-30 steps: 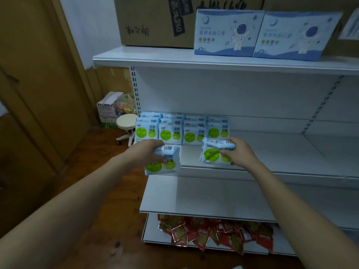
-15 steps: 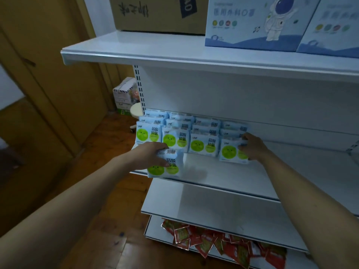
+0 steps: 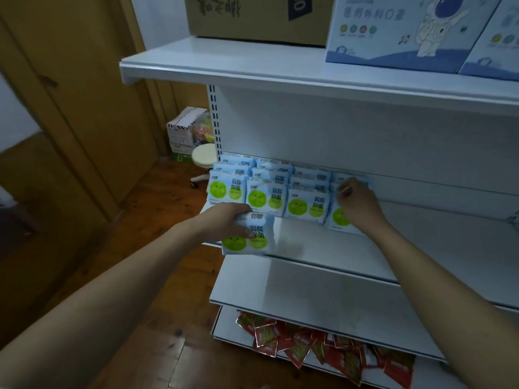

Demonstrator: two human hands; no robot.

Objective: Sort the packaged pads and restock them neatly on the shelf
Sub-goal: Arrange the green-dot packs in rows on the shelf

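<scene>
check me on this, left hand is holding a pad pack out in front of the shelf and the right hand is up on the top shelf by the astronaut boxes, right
Not quite. The head view shows the right hand down on the middle shelf, at the right end of the row of pad packs, not up by the astronaut boxes. The rest holds: the left hand holds a pad pack out in front of the shelf.

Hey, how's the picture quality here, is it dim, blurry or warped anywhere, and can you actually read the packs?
Head view: dim, bluish light; the shelf edges bow from wide-angle distortion. The pack in the left hand, pack, shows sharp print and a barcode. The right hand is slightly soft against the shelved packs. A faint shadow lies on the shelf beside the held pack. The red sachets below look murky.
</scene>
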